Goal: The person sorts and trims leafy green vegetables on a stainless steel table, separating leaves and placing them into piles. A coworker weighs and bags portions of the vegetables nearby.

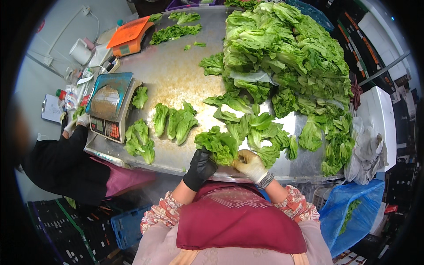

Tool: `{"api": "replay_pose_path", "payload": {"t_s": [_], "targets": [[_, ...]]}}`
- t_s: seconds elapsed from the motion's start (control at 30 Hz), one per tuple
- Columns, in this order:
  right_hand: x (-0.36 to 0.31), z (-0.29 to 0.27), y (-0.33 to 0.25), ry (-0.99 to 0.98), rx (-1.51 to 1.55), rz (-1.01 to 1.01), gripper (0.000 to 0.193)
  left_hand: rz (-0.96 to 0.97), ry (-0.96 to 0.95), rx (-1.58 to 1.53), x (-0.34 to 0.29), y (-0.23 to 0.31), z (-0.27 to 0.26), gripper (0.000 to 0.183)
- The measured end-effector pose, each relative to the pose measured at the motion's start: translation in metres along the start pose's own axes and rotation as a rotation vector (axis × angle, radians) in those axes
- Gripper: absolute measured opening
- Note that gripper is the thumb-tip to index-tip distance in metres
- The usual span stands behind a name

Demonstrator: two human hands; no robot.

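The left hand (201, 168), in a black glove, curls against the lower left of a lettuce (219, 146), its fingertips partly hidden by the leaves. The right hand (251, 165), in a white glove, pinches the same lettuce at its stem end. The lettuce is held up between them at the near edge of the metal table (194, 79).

From that lettuce, loose leaves (260, 128) spread at 2 o'clock, and a tall pile (282, 53) of lettuce rises at 1 o'clock. At 10 o'clock lie small heads (182, 123), side by side; beyond them stands a scale (110, 101) with a blue pan. A leaf bunch (140, 141) sits at 9 o'clock, near that scale. An orange scale (130, 37) is at 11 o'clock — well apart. A co-worker (66, 165) in black stands at 9 o'clock, gloved hands beside the blue-pan scale. Grey plastic (366, 154) hangs at 3 o'clock, and a blue bag (353, 225) gapes at 4 — greens inside.
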State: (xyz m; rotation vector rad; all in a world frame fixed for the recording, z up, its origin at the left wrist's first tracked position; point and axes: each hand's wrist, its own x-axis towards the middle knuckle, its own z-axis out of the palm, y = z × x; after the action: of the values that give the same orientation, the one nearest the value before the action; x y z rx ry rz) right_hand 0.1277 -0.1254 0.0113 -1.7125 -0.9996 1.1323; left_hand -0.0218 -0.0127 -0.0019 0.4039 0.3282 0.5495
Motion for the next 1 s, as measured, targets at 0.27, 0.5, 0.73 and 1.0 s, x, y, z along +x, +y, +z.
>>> {"api": "replay_pose_path", "payload": {"t_s": [0.27,0.5,0.73,1.0], "targets": [[0.013,-0.002,0.002,0.346,1.368,0.03,0.016,0.019,-0.027,-0.485,0.017,-0.005,-0.02,0.045],[0.021,0.005,0.002,-0.007,0.515,0.029,0.048,0.094,0.008,0.285,0.02,-0.004,0.023,0.044],[0.018,-0.006,0.006,-0.322,1.453,0.12,0.056,0.082,-0.089,0.213,0.005,-0.003,0.018,0.056],[0.014,0.001,-0.002,-0.546,1.779,0.103,0.057,-0.037,-0.137,0.476,0.013,-0.009,0.018,0.038]]}}
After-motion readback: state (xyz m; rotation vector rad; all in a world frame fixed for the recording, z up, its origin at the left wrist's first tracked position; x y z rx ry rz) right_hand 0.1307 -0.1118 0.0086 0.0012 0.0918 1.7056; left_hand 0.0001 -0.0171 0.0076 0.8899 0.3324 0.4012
